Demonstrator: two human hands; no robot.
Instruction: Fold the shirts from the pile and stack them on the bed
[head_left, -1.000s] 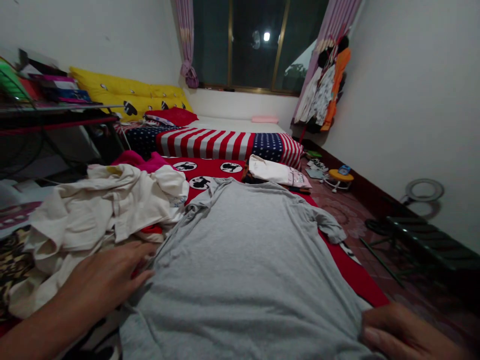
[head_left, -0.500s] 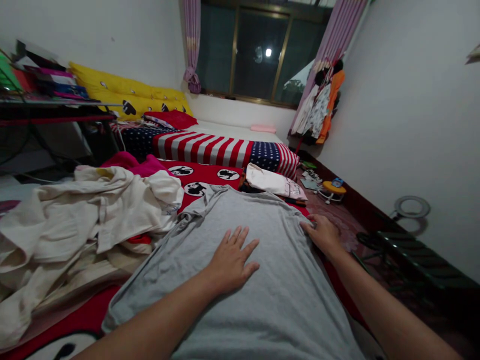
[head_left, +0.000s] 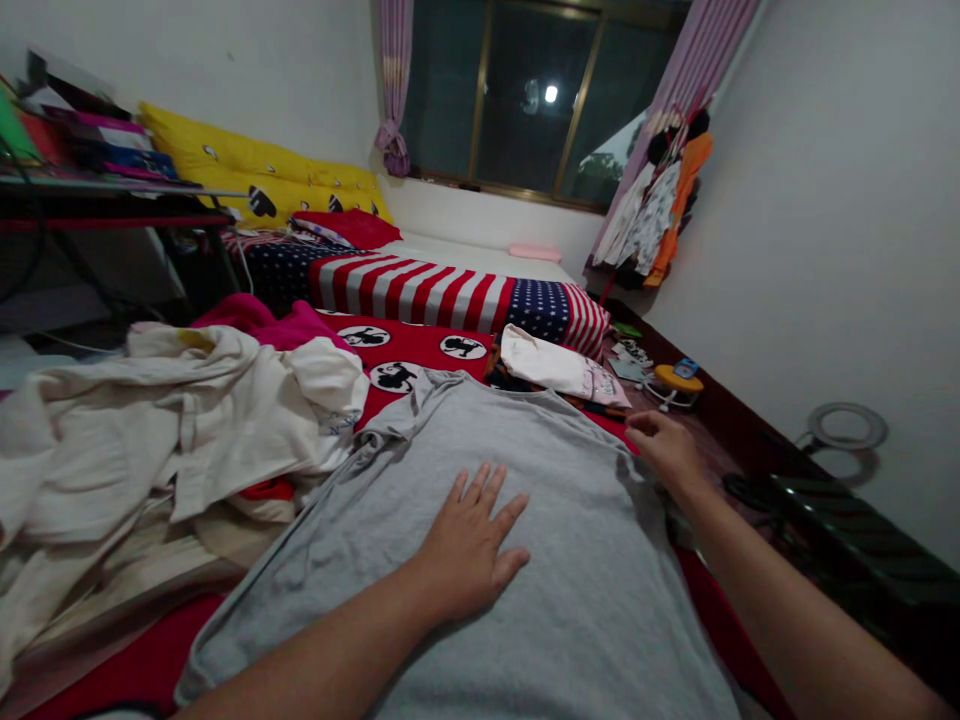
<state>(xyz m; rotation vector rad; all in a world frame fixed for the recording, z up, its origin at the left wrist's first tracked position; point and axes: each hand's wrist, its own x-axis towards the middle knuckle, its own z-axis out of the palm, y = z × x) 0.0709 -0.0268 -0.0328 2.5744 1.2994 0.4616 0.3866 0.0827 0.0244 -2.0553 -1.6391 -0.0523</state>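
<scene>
Your left hand lies flat and open, fingers spread, pressing on the middle of a grey T-shirt that is laid out smooth on a red blanket in front of you. Your right hand is at the shirt's right shoulder, where the sleeve is; its fingers curl loosely at the cloth there, but you cannot tell from this view whether they pinch it. The shirt is soft knit, its neck at the far end and its hem nearest you, and it fills most of the near middle. Its left sleeve lies crumpled against a heap of cream clothes on the left, with a bright pink garment behind that heap. Just past the neck lies a folded pale pink garment. Farther off is a stars-and-stripes cover, then yellow pillows along the left wall and a dark window. At the right, the blanket's edge runs close beside the shirt; beyond it is tiled floor with a dark folding rack near the white wall.
</scene>
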